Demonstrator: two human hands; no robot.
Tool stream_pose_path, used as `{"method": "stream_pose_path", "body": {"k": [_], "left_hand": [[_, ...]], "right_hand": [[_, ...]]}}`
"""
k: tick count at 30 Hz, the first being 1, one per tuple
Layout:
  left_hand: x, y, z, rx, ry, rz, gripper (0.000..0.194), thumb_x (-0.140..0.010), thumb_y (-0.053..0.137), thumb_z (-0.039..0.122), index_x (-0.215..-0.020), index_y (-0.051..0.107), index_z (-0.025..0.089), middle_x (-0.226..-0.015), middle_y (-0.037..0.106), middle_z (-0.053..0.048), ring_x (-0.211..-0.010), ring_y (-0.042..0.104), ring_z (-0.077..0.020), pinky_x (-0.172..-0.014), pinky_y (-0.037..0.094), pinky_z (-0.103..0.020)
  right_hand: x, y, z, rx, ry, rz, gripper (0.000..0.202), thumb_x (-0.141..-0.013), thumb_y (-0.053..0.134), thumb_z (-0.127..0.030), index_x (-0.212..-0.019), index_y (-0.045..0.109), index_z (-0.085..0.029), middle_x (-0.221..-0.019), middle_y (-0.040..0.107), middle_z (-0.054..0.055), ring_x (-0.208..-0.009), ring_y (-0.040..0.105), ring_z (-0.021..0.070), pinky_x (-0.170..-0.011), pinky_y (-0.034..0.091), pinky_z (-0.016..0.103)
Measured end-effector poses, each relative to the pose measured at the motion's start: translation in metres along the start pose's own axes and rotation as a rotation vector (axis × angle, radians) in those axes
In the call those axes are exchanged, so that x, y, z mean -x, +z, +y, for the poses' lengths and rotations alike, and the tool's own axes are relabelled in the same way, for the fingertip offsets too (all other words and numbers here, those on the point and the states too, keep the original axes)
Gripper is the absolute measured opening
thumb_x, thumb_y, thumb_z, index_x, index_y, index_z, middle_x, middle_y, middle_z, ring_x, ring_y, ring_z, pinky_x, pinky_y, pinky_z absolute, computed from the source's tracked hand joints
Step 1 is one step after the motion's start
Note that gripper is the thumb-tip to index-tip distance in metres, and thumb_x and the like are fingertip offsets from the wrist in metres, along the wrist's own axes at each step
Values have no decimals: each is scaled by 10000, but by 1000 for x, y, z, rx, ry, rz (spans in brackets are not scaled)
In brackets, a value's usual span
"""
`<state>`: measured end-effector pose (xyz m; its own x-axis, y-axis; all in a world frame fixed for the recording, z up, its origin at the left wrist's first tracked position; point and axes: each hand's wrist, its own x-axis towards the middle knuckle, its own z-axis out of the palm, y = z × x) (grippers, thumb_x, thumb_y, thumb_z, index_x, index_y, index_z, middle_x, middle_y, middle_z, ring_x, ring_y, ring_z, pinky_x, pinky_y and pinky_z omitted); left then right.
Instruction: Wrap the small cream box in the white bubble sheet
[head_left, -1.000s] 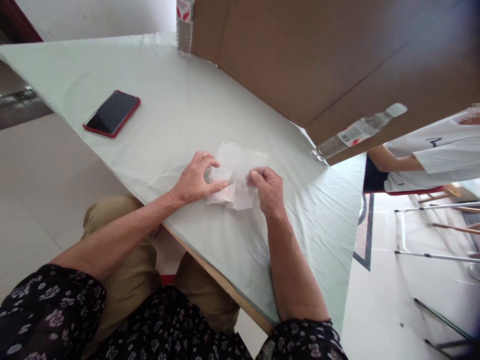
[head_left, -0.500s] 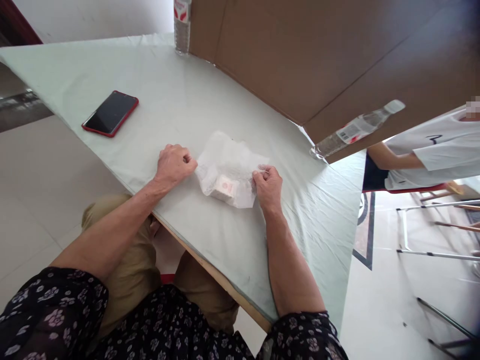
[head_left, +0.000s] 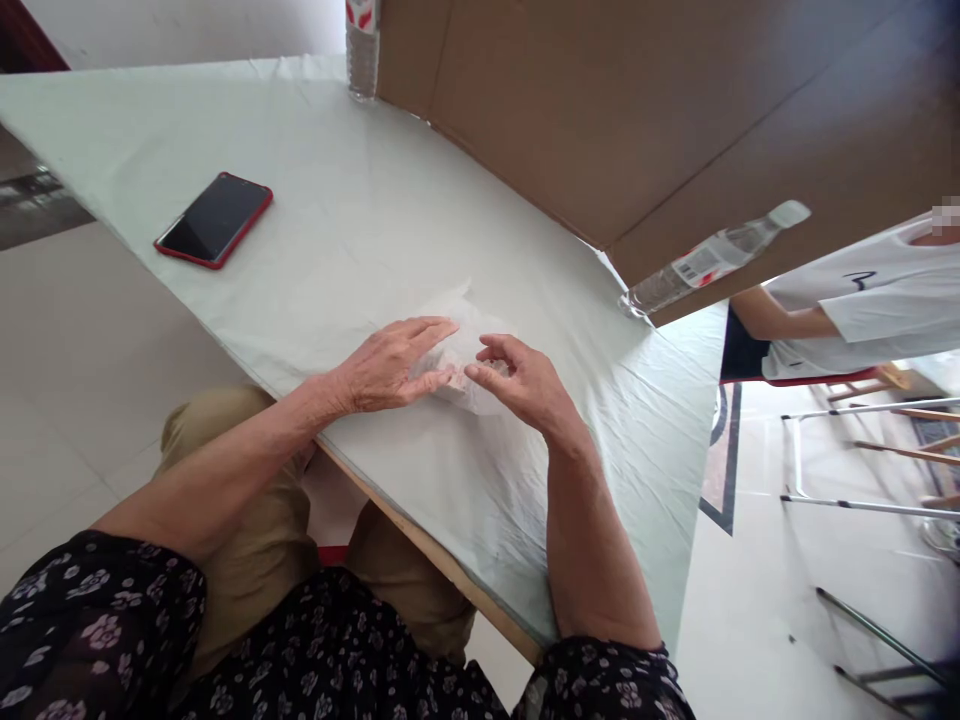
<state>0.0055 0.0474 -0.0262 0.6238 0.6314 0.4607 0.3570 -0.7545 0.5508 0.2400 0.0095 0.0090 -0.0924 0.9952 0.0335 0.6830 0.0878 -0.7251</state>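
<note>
A thin, crumpled white sheet (head_left: 474, 318), translucent like tissue or soft plastic, lies on the cloth-covered table. On it sits a small pale block or box (head_left: 453, 372) with faint reddish marking, largely covered by my fingers. My left hand (head_left: 394, 365) reaches over the sheet's left side, fingers stretched out and thumb apart. From the right, my right hand (head_left: 525, 385) hovers at the block with fingers loosely curved and thumb apart. Neither hand visibly grips anything; whether the fingertips touch the block I cannot tell.
A phone in a red case (head_left: 215, 220) lies to the left. A large brown cardboard panel (head_left: 570, 110) stands at the back, with a water bottle (head_left: 712, 258) at its right and another bottle (head_left: 363, 50) at its left. Beyond the right edge sits a person in a white shirt (head_left: 885, 290).
Both hands have let go of the sheet's edges. They have moved inward over the block, and their fingers have opened.
</note>
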Motion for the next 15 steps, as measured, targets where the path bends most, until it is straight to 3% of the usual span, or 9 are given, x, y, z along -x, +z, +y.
{"method": "stream_pose_path", "body": {"k": [3,5,7,9,12,13,15], "left_hand": [[-2,-3,-3,26,-166,-23,626,-944,525,524,-1441,516,143,-1435,593,-178,-1303,569,-323,-1087,464,-479],[-3,-11,-5,140,-285,-15,648,-957,479,575,-1442,523,146,-1241,703,-144,-1126,660,-287,-988,516,-432],[-3,-19,-7,305,-385,-42,631,-991,381,610,-1369,595,152,-924,754,-86,-889,700,-243,-850,544,-375],[-2,-25,-10,435,-438,-127,654,-1009,289,629,-1211,691,154,-691,707,-53,-729,683,-225,-736,533,-345],[1,-27,-13,373,-461,-309,553,-957,419,611,-1058,741,172,-619,676,-31,-612,646,-209,-634,488,-322],[2,-26,-13,286,-448,-347,492,-909,515,586,-1071,741,180,-643,682,-23,-615,645,-207,-634,480,-317],[5,-23,-11,86,-378,-352,478,-810,663,522,-1151,722,192,-781,717,-34,-725,675,-228,-701,490,-326]], "right_hand": [[2,-3,-4,-22,-71,-14,334,-840,684,-354,-1148,705,-223,-877,749,15,-829,674,181,-841,518,357],[6,-6,-9,-96,-150,-95,288,-864,662,-317,-1135,717,-235,-862,744,1,-821,678,163,-839,527,336],[13,-8,-15,-170,-201,-250,285,-872,685,-345,-1132,729,-237,-876,754,3,-823,687,155,-813,540,314],[23,-6,-18,-214,-198,-456,310,-880,699,-387,-1143,733,-227,-895,776,15,-809,702,153,-771,551,298],[40,1,-15,-199,-135,-660,317,-889,697,-407,-1134,735,-209,-926,796,34,-788,717,157,-715,555,283],[45,3,-13,-185,-118,-656,297,-895,689,-404,-1113,738,-207,-916,795,33,-779,714,157,-700,551,279],[50,6,-9,-144,-93,-518,238,-913,660,-398,-1032,743,-209,-855,777,20,-735,689,154,-674,535,278]]}}
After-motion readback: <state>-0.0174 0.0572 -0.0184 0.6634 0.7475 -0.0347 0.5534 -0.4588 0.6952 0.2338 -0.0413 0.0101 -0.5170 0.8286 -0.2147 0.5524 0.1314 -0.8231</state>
